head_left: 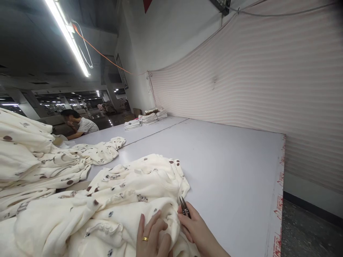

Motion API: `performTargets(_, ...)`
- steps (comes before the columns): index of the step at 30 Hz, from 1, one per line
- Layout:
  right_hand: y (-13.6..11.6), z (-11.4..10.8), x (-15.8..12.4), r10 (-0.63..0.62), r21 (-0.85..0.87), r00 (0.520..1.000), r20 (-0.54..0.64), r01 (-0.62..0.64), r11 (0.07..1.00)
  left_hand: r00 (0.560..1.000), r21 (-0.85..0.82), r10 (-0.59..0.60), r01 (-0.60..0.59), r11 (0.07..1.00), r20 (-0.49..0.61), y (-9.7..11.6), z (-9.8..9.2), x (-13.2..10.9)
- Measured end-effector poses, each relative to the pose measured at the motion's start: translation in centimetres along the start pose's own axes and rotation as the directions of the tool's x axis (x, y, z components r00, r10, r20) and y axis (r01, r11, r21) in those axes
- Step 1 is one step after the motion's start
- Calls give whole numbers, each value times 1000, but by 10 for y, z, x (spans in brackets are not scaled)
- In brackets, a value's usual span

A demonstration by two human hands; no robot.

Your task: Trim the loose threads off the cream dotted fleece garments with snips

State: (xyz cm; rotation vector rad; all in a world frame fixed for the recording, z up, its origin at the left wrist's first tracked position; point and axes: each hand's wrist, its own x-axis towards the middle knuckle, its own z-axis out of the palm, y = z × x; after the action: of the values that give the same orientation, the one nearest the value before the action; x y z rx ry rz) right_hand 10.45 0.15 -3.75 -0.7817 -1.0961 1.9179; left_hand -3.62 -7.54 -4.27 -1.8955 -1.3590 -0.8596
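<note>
Right hand (195,225) has the black thread snips (184,208) gripped at the right edge of that paw-print fleece garment (158,182), tips pointing away; left hand (154,236) bends over it, can't tell if pinching.

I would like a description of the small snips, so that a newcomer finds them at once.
On the pale table, find the heap of cream printed cloth. At its near right edge, the right hand holds the snips. Dark, slim and sharply pointed, they stand out from the soft cloth beside them.
</note>
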Motion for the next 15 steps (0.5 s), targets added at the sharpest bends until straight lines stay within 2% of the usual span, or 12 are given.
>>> performTargets(2,-5,1,-6,-203,-301,979,-38,182,936,1000,-28,-1,1,1000,0,1,2,-2)
performTargets(4,-9,1,-11,-305,-499,952,-17,256,828,1000,-31,-7,6,1000,-16,4,1,-1)
performTargets(7,-12,3,-13,-226,-610,974,10,185,771,1000,-18,7,-8,1000,-27,8,0,0)
performTargets(9,-10,3,-10,-121,-578,993,18,109,809,1000,-8,16,-17,1000,-26,8,-1,0)
performTargets(12,-3,4,-7,-6,-352,997,77,33,936,1000,9,-5,6,1000,-31,2,-8,1)
performTargets(14,0,5,-9,11,-186,989,147,16,982,993,-46,-93,96,994,72,-5,-21,2)
performTargets(15,0,6,-10,16,-146,982,188,12,989,971,-92,-157,175,980,182,-8,-31,4)
